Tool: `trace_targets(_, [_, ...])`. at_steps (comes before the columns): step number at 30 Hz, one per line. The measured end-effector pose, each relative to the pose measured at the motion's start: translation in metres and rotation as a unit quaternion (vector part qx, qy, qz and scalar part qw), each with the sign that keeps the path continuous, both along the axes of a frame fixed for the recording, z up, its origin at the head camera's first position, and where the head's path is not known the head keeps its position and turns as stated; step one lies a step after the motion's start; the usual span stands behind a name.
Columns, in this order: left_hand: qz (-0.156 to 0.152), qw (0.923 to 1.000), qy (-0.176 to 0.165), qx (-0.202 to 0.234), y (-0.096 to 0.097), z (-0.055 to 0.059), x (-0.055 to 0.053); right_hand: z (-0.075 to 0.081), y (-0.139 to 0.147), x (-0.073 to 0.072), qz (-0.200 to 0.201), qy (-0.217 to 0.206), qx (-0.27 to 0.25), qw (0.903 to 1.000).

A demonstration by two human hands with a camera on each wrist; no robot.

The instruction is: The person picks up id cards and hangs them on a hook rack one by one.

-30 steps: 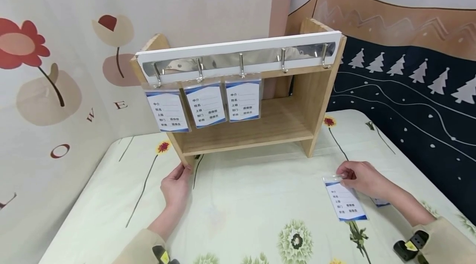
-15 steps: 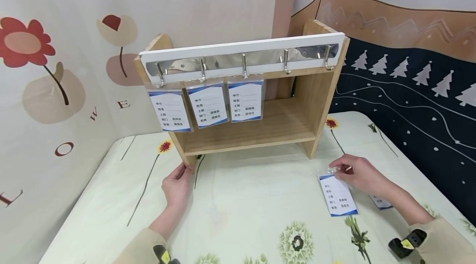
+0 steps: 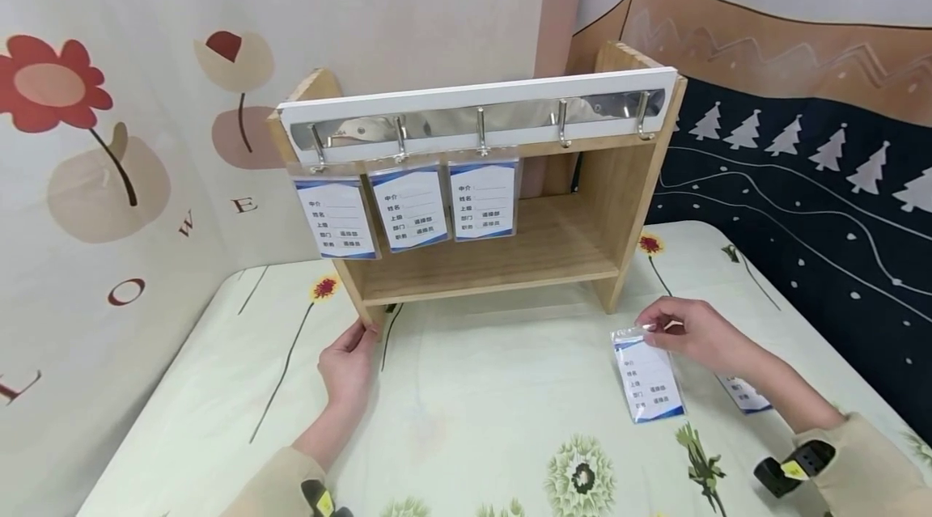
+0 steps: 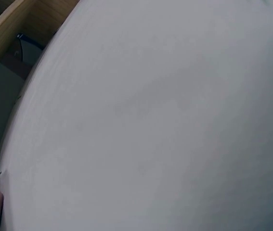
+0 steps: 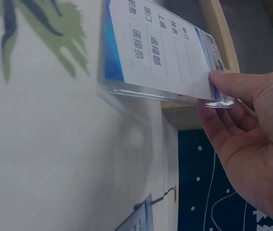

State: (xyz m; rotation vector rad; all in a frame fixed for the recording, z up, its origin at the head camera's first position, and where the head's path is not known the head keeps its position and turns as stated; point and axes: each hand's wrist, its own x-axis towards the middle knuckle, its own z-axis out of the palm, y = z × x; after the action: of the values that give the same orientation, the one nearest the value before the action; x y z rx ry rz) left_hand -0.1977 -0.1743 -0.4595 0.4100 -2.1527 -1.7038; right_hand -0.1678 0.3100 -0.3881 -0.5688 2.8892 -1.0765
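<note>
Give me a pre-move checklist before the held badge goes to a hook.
1. Grip: right hand pinches the badge at its top edge. Ok.
2. Badge off the table: the right wrist view shows it lifted, clear of the cloth. Ok.
3. Free hook: three badges hang on the left three hooks; the fourth hook and the fifth are bare. Ok.
4. Shelf steadied: left hand touches the foot of the shelf. Ok.
5. Badge hole open and facing up: the fingers cover the top edge. Cannot tell.
6. Spare badge lies on the table by the right forearm, out of the path. Ok.
</note>
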Motion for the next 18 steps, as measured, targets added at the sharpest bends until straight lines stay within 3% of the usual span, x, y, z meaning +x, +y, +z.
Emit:
trace_targets(7, [-0.001, 1.0, 0.002, -0.005, -0.001, -0.001, -0.001, 0.01, -0.008, -0.006, 0.02, -0.015, -0.003, 0.9997])
trace_targets(18, [-0.004, 1.0, 0.003, -0.007, -0.001, -0.001, -0.001, 0.032, -0.016, -0.012, 0.001, -0.012, -0.01, 0.9999])
